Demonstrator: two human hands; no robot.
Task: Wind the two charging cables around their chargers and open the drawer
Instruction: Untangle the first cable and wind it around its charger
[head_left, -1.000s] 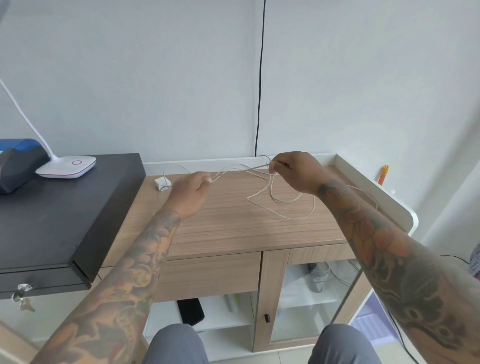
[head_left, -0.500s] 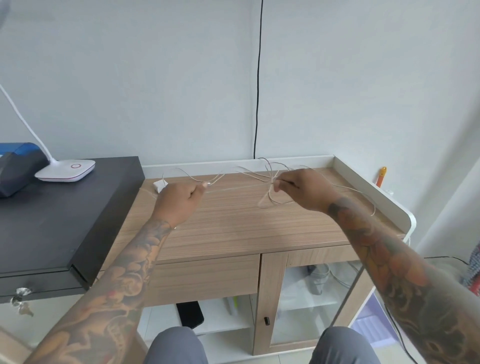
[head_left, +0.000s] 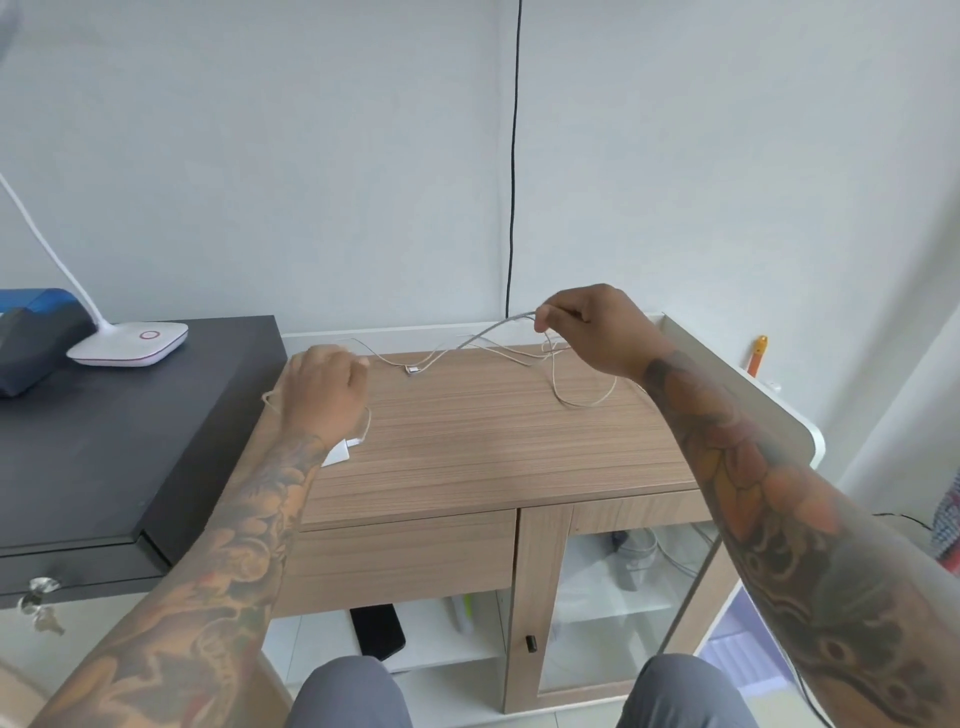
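No writing is readable. The raised right hand (head_left: 592, 327) pinches a white cable (head_left: 488, 335); the lower left hand (head_left: 324, 397) grips cable above a charger (head_left: 337, 452).

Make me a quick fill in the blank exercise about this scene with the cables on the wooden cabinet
1. The right hand pinches a white ____ above the cabinet.
2. The cabinet's drawer is ____.
3. The white charger lies just below the ____ hand.
4. The lamp stands on the ____ desk.

Missing words: cable; closed; left; black
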